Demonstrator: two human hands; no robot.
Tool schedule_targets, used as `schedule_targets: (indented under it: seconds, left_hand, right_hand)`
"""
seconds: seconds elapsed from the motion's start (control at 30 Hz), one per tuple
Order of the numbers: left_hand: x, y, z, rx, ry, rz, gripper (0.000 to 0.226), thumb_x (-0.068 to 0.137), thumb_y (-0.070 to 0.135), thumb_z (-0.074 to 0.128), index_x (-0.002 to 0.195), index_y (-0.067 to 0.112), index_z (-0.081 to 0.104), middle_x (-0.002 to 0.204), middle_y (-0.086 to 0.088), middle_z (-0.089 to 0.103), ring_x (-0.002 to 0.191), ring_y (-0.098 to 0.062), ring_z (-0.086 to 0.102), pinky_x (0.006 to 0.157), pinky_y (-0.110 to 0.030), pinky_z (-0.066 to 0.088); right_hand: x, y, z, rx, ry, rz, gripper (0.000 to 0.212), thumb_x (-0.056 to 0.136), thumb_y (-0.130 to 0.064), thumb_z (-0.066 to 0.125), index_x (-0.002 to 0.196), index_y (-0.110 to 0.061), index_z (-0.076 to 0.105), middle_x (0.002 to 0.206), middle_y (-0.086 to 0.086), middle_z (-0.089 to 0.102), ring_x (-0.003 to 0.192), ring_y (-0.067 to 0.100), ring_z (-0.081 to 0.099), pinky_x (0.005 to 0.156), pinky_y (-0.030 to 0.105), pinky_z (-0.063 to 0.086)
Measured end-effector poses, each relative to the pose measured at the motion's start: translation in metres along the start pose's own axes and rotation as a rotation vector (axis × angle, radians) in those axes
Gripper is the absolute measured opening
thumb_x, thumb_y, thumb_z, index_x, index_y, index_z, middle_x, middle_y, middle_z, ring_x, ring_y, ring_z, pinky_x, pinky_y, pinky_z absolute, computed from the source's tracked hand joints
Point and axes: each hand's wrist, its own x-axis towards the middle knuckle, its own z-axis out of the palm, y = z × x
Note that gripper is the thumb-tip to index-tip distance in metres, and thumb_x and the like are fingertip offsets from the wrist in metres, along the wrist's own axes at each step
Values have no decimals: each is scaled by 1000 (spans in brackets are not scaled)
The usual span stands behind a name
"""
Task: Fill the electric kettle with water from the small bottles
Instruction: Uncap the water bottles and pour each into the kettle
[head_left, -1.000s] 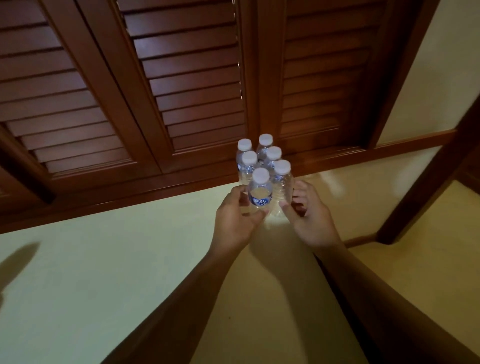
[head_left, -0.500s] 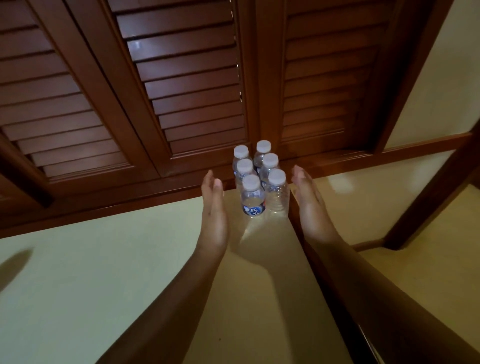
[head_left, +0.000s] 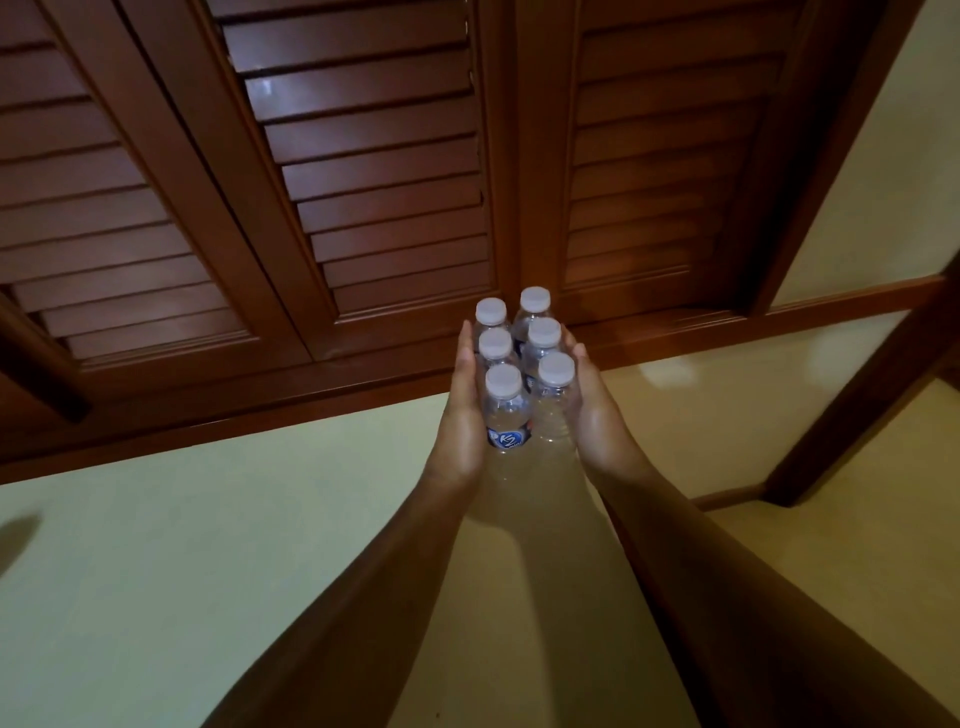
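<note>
While six small bottles (head_left: 506, 405) cluster before the louvered doors (head_left: 363, 156), left hand (head_left: 462, 415) and right hand (head_left: 592, 415) press them flat-fingered from either side; back bottles mostly hidden, bases blurred.

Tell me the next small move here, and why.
Probably squeeze inward and lift the six bottles together. The left hand and right hand press flat against opposite sides of the cluster, every cap is on, and no kettle is in view, so they likely need carrying first.
</note>
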Motion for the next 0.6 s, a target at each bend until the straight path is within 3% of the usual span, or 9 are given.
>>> schedule_targets:
  seconds: [0.13,0.3,0.47,0.53,0.6]
  left_hand:
    - [2,5,9,-2,20,-16,74,100,71,49,157,23,46,155,-15,54,147,-33,48,128,-57,23]
    - [7,5,10,10,35,-33,74,103,68,46,155,15,49,155,-19,53,147,-35,47,128,-55,26]
    - [14,1,3,34,63,16,78,99,72,50,162,27,36,159,-13,49,148,-34,46,127,-58,25]
    - [18,-2,-2,45,47,50,73,100,71,47,162,33,34,158,-8,53,146,-30,51,125,-57,29]
    - [21,-2,-5,76,18,88,62,105,66,39,159,35,39,150,-3,61,139,-23,58,122,-52,37]
  right_hand:
    - [2,-2,-1,16,-4,-9,52,105,-36,36,150,-9,39,138,9,59,126,20,57,103,32,47]
    - [2,-4,-4,-22,12,-7,51,107,-36,33,150,-9,41,143,13,57,130,23,56,105,35,46]
    - [5,0,-9,16,12,24,51,107,-43,35,153,-21,38,150,6,53,138,21,50,117,43,35]
    - [6,1,-13,11,30,10,54,105,-46,38,156,-29,32,152,-2,50,138,14,50,116,39,39]
    - [3,0,-14,-2,41,-6,56,103,-46,36,157,-30,29,153,-5,49,134,8,52,105,28,49]
